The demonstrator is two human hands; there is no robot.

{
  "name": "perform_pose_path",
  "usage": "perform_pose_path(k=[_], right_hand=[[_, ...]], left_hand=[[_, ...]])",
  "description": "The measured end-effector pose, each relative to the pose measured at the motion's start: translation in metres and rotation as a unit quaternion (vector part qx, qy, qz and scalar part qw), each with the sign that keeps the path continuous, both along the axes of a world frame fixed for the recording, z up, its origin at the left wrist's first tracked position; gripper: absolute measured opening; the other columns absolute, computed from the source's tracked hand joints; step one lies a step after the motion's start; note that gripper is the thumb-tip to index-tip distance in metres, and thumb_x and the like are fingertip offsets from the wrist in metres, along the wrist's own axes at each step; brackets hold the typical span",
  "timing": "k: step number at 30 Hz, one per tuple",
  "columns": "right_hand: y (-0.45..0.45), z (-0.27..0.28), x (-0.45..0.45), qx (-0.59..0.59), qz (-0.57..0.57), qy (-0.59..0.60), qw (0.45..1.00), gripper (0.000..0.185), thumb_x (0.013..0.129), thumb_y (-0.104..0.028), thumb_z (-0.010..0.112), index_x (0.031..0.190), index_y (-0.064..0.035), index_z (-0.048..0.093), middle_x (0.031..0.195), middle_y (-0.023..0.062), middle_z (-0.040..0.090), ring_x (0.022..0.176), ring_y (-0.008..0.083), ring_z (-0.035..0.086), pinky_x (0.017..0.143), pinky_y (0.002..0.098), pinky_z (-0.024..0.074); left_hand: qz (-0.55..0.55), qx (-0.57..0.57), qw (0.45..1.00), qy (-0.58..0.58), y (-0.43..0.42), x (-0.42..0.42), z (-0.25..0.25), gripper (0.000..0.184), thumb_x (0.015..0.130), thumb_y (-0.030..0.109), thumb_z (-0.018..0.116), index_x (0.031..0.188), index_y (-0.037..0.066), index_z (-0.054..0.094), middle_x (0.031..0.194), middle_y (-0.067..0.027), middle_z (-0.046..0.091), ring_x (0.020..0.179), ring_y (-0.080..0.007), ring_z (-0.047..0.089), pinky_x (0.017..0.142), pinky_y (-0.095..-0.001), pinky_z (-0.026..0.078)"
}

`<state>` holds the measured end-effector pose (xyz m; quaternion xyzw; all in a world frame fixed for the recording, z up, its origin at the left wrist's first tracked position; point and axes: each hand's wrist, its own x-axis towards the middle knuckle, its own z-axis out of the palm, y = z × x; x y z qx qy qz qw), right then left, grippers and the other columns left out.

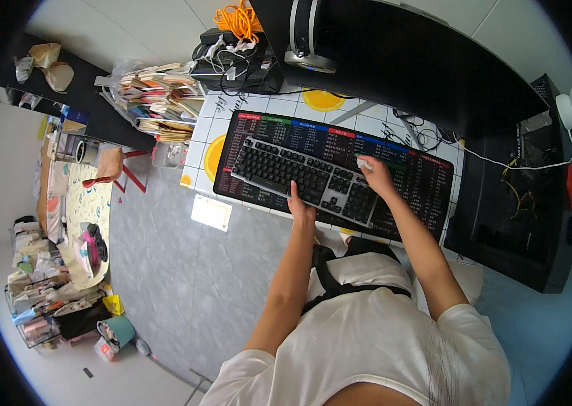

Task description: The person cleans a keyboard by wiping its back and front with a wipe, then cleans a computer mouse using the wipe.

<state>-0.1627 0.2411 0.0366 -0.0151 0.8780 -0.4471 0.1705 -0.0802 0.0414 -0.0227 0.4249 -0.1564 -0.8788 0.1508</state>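
Note:
A black keyboard (pixel 293 172) with a grey frame lies slantwise over a dark desk mat (pixel 428 183) printed with rows of small text. My left hand (pixel 301 208) grips the keyboard's near edge, thumb on top and the other fingers hidden beneath. Near the keyboard's far right corner, my right hand (pixel 377 177) is closed on a crumpled white tissue (pixel 364 163). Whether the tissue touches the keyboard I cannot tell.
Behind the mat stands a large dark monitor (pixel 394 61) with headphones (pixel 307 57) at its left. An open black computer case (pixel 512 196) is on the right. Stacked papers (pixel 161 91) and a cable-covered black box (pixel 239 68) sit at the left.

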Motion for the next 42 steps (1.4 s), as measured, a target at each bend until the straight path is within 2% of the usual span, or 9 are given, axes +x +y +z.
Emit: perform_pose_path(k=[11,14,19,29,33,36,39,41,42], right_hand=[[0.031,-0.036,0.005,0.121,-0.087,-0.082,0.985,0.033,0.079,-0.011,0.060,0.111,-0.0075,0.052,0.113,0.0097,0.047,0.107,0.0279,0.049,0.086,0.0376,0.0436],[0.028,-0.036,0.005,0.149,-0.076,-0.041,0.985,0.031,0.079,-0.011,0.059,0.109,-0.0083,0.051,0.115,0.0107,0.042,0.096,0.0284,0.053,0.078,0.0394,0.0476],[0.025,-0.029,0.003,0.243,-0.065,0.001,0.968,0.018,0.079,-0.010,0.059,0.095,-0.0064,0.051,0.107,0.0108,0.040,0.072,0.0261,0.057,0.061,0.0388,0.0496],[0.031,-0.029,-0.014,0.271,-0.078,0.019,0.959,0.022,0.077,-0.020,0.060,0.095,-0.0092,0.053,0.079,0.0117,0.060,0.072,0.0298,0.059,0.060,0.0406,0.0470],[0.029,-0.015,-0.021,0.230,-0.198,0.271,0.914,0.023,0.082,-0.028,0.057,0.091,-0.0085,0.049,0.068,0.0107,0.056,0.054,0.0246,0.054,0.043,0.0356,0.0417],[0.015,-0.005,-0.011,0.188,-0.130,0.264,0.937,0.022,0.082,-0.024,0.056,0.098,-0.0094,0.051,0.078,0.0101,0.060,0.060,0.0256,0.057,0.047,0.0358,0.0438],[-0.011,-0.006,0.020,0.161,-0.021,0.214,0.963,0.033,0.082,-0.025,0.056,0.109,-0.0076,0.052,0.095,0.0108,0.059,0.078,0.0264,0.059,0.064,0.0362,0.0489],[-0.027,-0.003,0.037,0.167,0.054,0.161,0.971,0.040,0.082,-0.028,0.056,0.115,-0.0060,0.049,0.108,0.0114,0.055,0.088,0.0257,0.058,0.072,0.0367,0.0493],[-0.036,0.013,0.042,0.204,0.089,0.083,0.971,0.052,0.081,-0.034,0.058,0.121,-0.0055,0.043,0.113,0.0129,0.052,0.095,0.0261,0.055,0.074,0.0363,0.0486]], left_hand=[[-0.001,-0.176,0.978,-0.117,0.011,0.001,-0.006,0.032,0.077,0.004,0.062,0.107,0.003,0.051,0.099,-0.0076,0.058,0.085,-0.0233,0.057,0.071,-0.0366,0.048],[-0.022,-0.225,0.952,-0.208,0.019,0.002,0.031,0.031,0.078,0.000,0.060,0.108,0.001,0.052,0.096,-0.0075,0.059,0.081,-0.0195,0.056,0.070,-0.0318,0.046],[0.022,-0.240,0.951,-0.193,0.014,0.011,0.001,0.026,0.077,-0.001,0.061,0.103,-0.004,0.056,0.090,-0.0067,0.061,0.075,-0.0152,0.054,0.066,-0.0280,0.044],[-0.106,-0.291,0.917,-0.250,0.004,0.018,-0.005,0.022,0.072,0.007,0.069,0.088,-0.006,0.061,0.075,-0.0075,0.061,0.059,-0.0137,0.055,0.054,-0.0241,0.046],[-0.176,-0.193,0.954,-0.146,0.004,0.013,-0.003,0.029,0.072,0.014,0.070,0.087,-0.009,0.059,0.069,-0.0096,0.061,0.059,-0.0151,0.060,0.050,-0.0222,0.047],[-0.369,-0.369,0.833,-0.185,-0.004,0.011,0.001,0.024,0.074,0.020,0.066,0.084,-0.003,0.063,0.072,-0.0088,0.064,0.061,-0.0170,0.062,0.056,-0.0255,0.049],[-0.323,-0.583,0.723,-0.181,-0.011,0.013,-0.003,0.018,0.073,0.020,0.066,0.078,0.003,0.065,0.066,-0.0070,0.063,0.059,-0.0214,0.061,0.058,-0.0286,0.048],[-0.373,-0.590,0.691,-0.187,-0.016,0.010,0.025,0.021,0.069,0.019,0.068,0.086,0.006,0.063,0.080,-0.0098,0.063,0.075,-0.0271,0.060,0.067,-0.0316,0.046],[-0.354,-0.703,0.592,-0.172,-0.017,0.009,0.034,0.029,0.066,0.019,0.070,0.091,0.007,0.061,0.091,-0.0106,0.060,0.084,-0.0271,0.057,0.071,-0.0320,0.045]])
